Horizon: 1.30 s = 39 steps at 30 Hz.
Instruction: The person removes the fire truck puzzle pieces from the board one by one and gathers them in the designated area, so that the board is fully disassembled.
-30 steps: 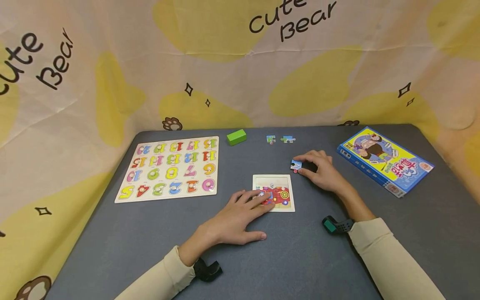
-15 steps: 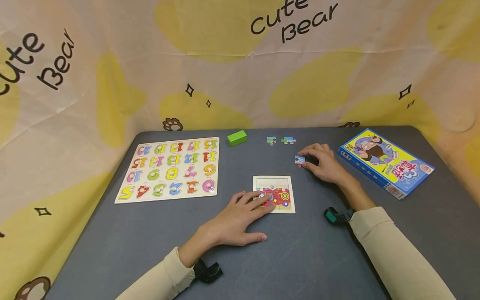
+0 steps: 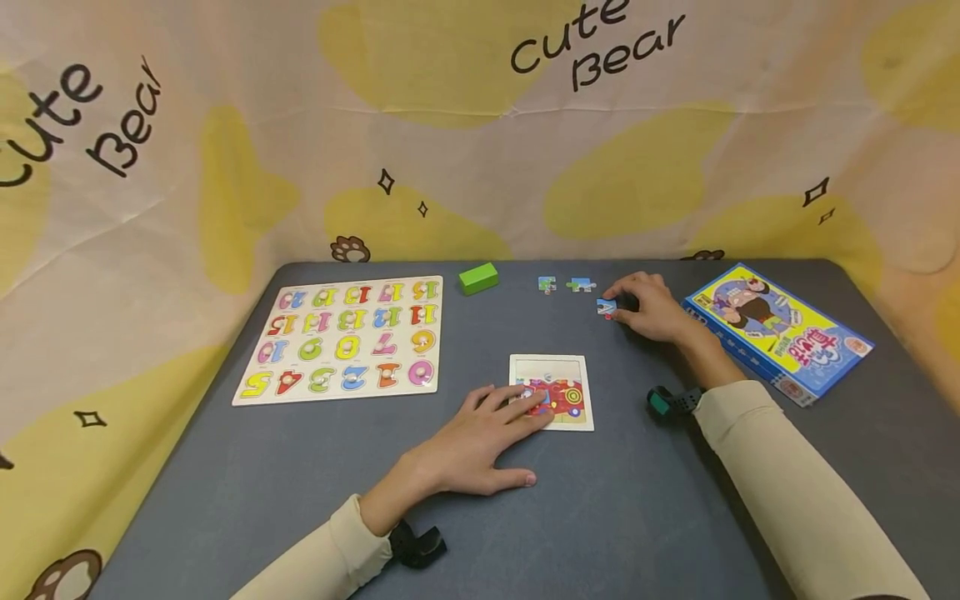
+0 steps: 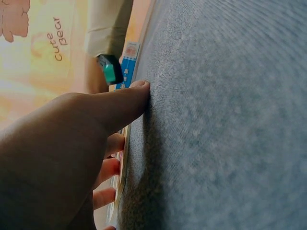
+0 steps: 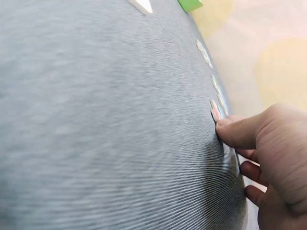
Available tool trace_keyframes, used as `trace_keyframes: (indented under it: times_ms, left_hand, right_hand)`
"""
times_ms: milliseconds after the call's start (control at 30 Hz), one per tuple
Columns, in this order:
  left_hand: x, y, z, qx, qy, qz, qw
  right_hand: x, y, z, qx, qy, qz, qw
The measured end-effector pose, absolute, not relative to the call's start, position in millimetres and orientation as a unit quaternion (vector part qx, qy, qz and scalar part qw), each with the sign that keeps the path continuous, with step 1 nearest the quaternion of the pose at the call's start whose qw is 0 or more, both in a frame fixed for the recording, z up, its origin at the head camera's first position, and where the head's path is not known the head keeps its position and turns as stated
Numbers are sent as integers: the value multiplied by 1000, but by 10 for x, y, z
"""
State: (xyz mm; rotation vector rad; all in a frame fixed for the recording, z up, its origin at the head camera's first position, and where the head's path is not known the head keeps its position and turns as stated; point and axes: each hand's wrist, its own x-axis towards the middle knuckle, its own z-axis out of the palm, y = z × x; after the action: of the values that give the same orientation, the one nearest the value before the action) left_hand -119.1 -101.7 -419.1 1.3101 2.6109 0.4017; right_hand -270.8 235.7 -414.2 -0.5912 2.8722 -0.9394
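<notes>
My right hand [image 3: 648, 308] pinches a small blue jigsaw puzzle piece [image 3: 606, 308] by its right side, low at the far part of the table. The right wrist view shows the thumb against the puzzle piece's edge. Two more jigsaw pieces, one [image 3: 547, 285] squarish and one [image 3: 581, 285] wider, lie just beyond it to the left. With fingers spread, my left hand [image 3: 480, 446] rests over the left part of a small white-framed tray puzzle [image 3: 551, 364] that shows a red vehicle. Its thumb [image 4: 127, 103] lies out to the side near the table surface.
A number puzzle board [image 3: 341, 342] lies at left, with a green block [image 3: 478, 278] beyond its right corner. On the right is a blue and yellow box [image 3: 780, 333], close to my right forearm. A printed curtain [image 3: 450, 108] stands behind the grey table [image 3: 600, 517].
My right hand has moved the puzzle piece back and slightly right, away from the tray puzzle toward the two other pieces. The left hand stays in place on the tray puzzle.
</notes>
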Motion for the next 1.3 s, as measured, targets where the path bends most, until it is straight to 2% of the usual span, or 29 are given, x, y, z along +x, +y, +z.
trace_keyframes:
  times_ms: [400, 667, 1300]
  left_hand:
    - [-1183, -1020, -4184, 446, 882, 131, 82]
    - [-1180, -1017, -4181, 447, 882, 129, 77]
    - [-1166, -1028, -4190, 442, 885, 124, 81]
  right_hand:
    - [-2912, 2415, -4098, -129, 948, -289, 43]
    - [-2982, 2441, -4006, -139, 951, -266, 70]
    - [-3046, 2412, -3960, -121, 951, -275, 77]
